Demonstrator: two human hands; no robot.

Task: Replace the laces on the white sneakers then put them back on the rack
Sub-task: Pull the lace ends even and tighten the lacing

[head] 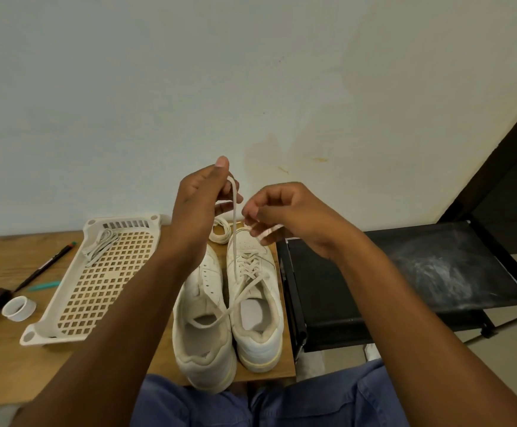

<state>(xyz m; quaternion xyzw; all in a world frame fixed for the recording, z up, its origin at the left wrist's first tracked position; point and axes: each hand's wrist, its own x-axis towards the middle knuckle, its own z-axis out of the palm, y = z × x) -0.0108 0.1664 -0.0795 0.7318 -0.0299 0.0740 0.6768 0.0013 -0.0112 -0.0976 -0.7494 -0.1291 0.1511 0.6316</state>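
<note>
Blue fabric covers the person's lap at the bottom edge, nearest the camera. Just beyond it, two white sneakers stand side by side on a wooden table (11,359), heels toward the person and toes pointing away. The left sneaker (201,328) has bare eyelets and no lace threaded. The right sneaker (255,303) is laced in crosses most of the way up.

From the right sneaker's upper eyelets one end of the lace (235,241) rises almost straight up to the left hand (195,204), which pinches it between thumb and fingers, high above the shoes. The other end trails slack toward the person and drapes into the left sneaker's opening. The right hand (284,214) hovers beside the raised strand, level with it and just to its right, fingers curled; whether it grips anything I cannot tell.

The held lace runs vertically, so the shoe lies directly below the left hand's grip. The loose end lies nearer the person than either hand, and picking it up probably comes next.

Farther left sits a perforated white tray (97,285) holding a bundle of old laces (100,245). A coiled lace (220,234) lies past the toes. To the right stands a black rack (435,272), beside the table.
</note>
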